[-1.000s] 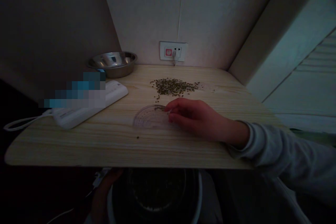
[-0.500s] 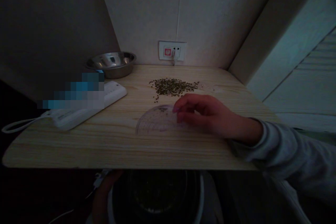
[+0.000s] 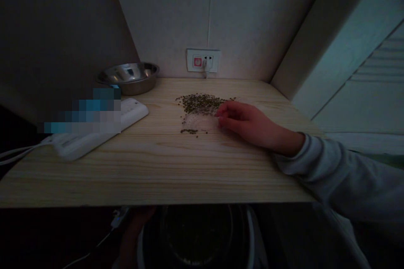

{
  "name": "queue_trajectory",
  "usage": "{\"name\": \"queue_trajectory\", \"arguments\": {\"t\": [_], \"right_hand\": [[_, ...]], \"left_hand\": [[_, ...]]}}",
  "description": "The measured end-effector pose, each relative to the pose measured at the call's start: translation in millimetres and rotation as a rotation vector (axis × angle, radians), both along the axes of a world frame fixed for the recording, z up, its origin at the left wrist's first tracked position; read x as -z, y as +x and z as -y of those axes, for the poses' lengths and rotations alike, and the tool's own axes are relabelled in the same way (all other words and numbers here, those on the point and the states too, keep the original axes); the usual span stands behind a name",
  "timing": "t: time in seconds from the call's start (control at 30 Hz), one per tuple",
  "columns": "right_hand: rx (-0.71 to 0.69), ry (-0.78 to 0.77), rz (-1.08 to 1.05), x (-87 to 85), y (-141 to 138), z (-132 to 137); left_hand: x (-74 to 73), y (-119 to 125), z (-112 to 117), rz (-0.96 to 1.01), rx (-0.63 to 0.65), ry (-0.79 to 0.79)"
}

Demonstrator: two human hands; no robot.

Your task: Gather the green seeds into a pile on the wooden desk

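Right hand point(image 3: 244, 122) rests on the desk point(image 3: 151, 164), fingers pinched on a clear lid point(image 3: 197, 121) beside the seeds point(image 3: 198, 103). Left hand point(image 3: 134, 235) below the desk; grip indiscernible.

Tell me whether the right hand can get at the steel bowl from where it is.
Probably yes: the right hand lies by the seed pile, and bare tabletop leads to the steel bowl.
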State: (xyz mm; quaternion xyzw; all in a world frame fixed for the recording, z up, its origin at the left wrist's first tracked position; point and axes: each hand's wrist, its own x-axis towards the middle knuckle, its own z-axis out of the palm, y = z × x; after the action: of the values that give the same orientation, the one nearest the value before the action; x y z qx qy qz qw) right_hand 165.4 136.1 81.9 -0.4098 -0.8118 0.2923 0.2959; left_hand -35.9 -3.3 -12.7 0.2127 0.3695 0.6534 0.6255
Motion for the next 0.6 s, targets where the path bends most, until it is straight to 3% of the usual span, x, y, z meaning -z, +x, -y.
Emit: {"name": "queue_trajectory", "arguments": {"t": [0.13, 0.4, 0.6], "right_hand": [[-0.053, -0.039, 0.004, -1.8, -0.4, 2.8], [-0.013, -0.006, 0.005, -2.2, 0.1, 1.5], [-0.088, -0.057, 0.021, -3.3, -1.1, 5.2]], "left_hand": [[-3.1, 1.2, 3.0, -0.022, 0.043, -0.036], [-1.2, 3.8, 4.7, -0.064, 0.048, -0.044], [-3.9, 6.0, 3.7, -0.079, 0.044, -0.022]]}}
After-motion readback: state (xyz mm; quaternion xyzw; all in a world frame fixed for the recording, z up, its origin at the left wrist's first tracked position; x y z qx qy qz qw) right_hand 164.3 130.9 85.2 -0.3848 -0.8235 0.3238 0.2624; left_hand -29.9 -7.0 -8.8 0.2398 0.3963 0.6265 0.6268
